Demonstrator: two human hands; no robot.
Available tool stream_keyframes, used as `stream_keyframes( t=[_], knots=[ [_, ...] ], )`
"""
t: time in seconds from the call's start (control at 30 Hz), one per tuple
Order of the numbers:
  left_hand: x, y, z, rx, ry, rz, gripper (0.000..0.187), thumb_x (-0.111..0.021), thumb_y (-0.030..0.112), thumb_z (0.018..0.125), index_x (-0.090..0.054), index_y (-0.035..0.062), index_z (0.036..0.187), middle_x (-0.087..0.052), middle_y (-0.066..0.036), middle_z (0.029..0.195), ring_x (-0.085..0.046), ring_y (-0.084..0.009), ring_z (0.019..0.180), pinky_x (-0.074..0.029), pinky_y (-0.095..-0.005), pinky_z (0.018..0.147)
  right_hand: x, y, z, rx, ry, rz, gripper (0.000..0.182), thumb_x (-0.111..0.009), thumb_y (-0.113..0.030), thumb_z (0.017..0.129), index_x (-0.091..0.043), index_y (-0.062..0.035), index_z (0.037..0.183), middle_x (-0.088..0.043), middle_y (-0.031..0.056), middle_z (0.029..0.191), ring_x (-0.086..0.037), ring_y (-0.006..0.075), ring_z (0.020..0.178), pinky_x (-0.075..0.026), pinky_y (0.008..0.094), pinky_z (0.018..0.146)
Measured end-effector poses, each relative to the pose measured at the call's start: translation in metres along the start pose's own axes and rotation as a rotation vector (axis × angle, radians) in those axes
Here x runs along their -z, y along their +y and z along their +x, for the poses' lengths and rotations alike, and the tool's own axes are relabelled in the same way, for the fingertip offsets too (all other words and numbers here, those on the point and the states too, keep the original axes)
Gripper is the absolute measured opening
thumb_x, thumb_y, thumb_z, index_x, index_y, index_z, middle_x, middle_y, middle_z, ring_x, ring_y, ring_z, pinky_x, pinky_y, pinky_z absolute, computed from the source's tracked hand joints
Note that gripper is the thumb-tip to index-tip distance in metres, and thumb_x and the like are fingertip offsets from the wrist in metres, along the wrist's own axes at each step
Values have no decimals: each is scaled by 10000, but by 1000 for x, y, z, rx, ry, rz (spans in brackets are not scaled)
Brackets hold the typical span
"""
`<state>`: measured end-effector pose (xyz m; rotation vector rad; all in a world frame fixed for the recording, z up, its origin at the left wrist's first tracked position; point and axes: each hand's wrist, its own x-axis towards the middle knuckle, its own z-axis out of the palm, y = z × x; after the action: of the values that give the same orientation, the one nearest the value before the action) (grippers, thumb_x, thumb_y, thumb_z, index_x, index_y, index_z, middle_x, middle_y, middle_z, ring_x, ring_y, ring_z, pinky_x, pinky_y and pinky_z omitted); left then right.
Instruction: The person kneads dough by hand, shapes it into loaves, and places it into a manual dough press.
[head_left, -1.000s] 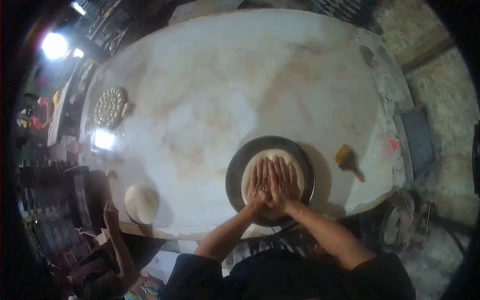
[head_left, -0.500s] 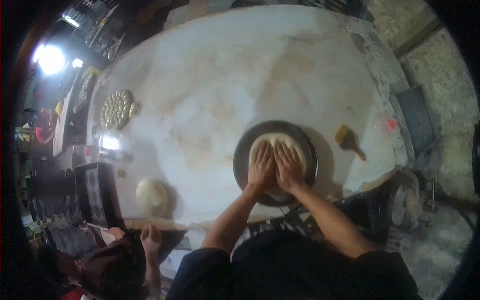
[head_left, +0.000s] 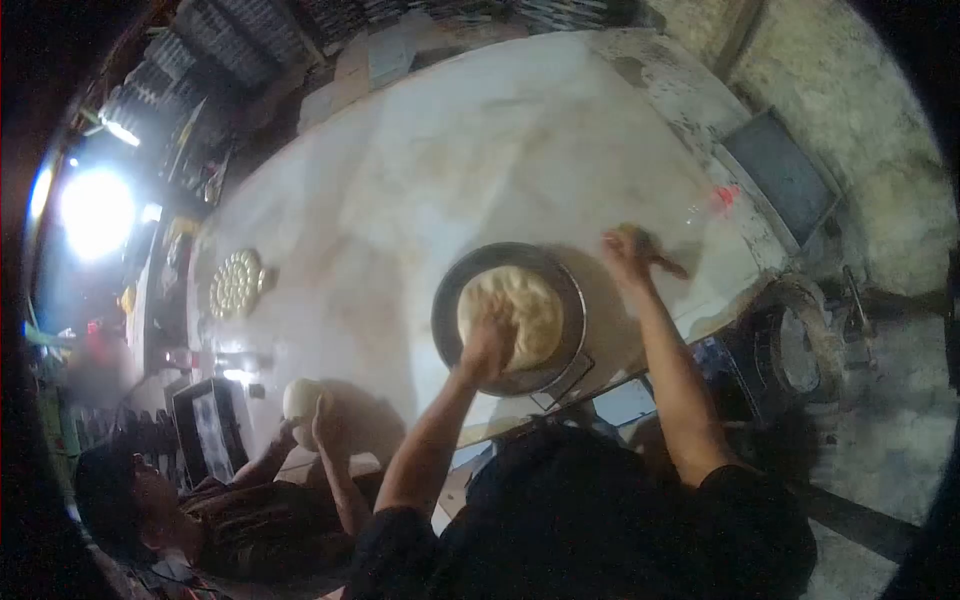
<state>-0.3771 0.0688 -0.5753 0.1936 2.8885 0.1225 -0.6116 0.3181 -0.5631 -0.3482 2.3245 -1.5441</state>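
A round, flattened piece of dough (head_left: pixel 536 310) with finger dents on its top lies in a dark round pan (head_left: pixel 452 272). My left hand (head_left: pixel 490 335) rests on the left part of the dough, its fingers stretched forward over it. Off the pan to the right, my right hand (head_left: pixel 624 258) is over the table beside a brush with a wooden handle (head_left: pixel 668 265). Its fingers look loosely apart, though slightly blurred, and part of the brush head is hidden by them.
Another person's hands (head_left: pixel 318 425) hold a pale ball of dough (head_left: pixel 300 398) at the table's near left edge. A coiled ring of small shaped pieces (head_left: pixel 238 284) sits farther left. A grey tray (head_left: pixel 782 178) stands by the table's right edge.
My right hand has left the dough and moved right to the brush. My left hand stays on the dough, now showing dents. The other person's hands have come onto the dough ball.
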Motion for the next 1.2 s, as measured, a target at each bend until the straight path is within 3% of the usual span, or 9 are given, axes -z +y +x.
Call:
stream_keyframes(
  t=[0.17,0.27,0.37,0.43,0.6,0.73,0.83,0.93,1.2],
  knots=[
    [-47,85,4,156,156,-154,744,-524,507,973,-346,58,1539,-147,-348,1593,-80,-502,1509,-111,-681,1186,73,130,-18,383,520,-1255,396,-634,-156,891,-574,3,1248,-638,265,1099,-586,432,1108,-476,548,916],
    [43,95,8,219,-243,-284,719,-471,555,992,-368,82,1523,-148,-358,1577,-76,-577,1476,-169,-778,1100,71,145,-17,166,212,-856,399,-560,-122,949,-524,35,1314,-634,303,1078,-626,448,1035,-511,536,821],
    [-14,71,16,76,52,-183,579,-516,440,989,-510,9,1375,-443,-372,1358,-368,-569,1335,-401,-772,943,63,87,-40,194,81,-889,412,-539,-136,978,-504,25,1356,-661,281,989,-653,462,912,-524,524,747],
    [-26,26,42,-83,-305,-156,406,-521,307,992,-608,31,1277,-611,-233,1237,-511,-402,1264,-458,-553,997,50,44,-60,183,54,-901,395,-529,-149,988,-520,-3,1355,-674,267,915,-660,463,845,-522,534,733],
    [-18,20,-59,127,253,-78,413,-645,343,906,-676,114,1249,-552,-187,1394,-437,-374,1381,-391,-541,1101,-56,-111,-149,235,-127,-782,432,-496,-144,996,-519,-87,1423,-683,227,781,-707,396,765,-529,556,667],
    [-17,8,-55,278,-84,-382,466,-597,413,950,-629,160,1340,-492,-162,1474,-348,-380,1443,-330,-568,1150,-127,-22,-151,396,-118,-894,428,-491,-220,1005,-552,-149,1423,-700,253,1067,-707,394,946,-558,514,830],
    [69,35,-75,72,-436,-242,541,-572,426,953,-581,84,1373,-441,-197,1519,-328,-423,1448,-271,-645,1141,-111,-104,-105,141,-639,-845,333,-453,-271,1043,-682,-200,1274,-706,205,1130,-708,360,985,-542,506,883],
    [-28,50,-78,21,362,-185,582,-579,430,941,-555,57,1387,-469,-189,1481,-422,-416,1352,-383,-612,1004,-127,-166,-111,-25,-446,-953,326,-458,-281,1040,-698,-222,1253,-710,184,1134,-702,366,1004,-537,493,908],
    [-36,19,-93,84,100,-303,557,-649,422,879,-593,133,1351,-508,-225,1416,-465,-397,1312,-347,-609,1042,-157,-127,-69,-57,-708,-1222,377,-530,-344,1002,-705,-71,1193,-707,228,1103,-706,352,932,-554,453,864]
  ],
)
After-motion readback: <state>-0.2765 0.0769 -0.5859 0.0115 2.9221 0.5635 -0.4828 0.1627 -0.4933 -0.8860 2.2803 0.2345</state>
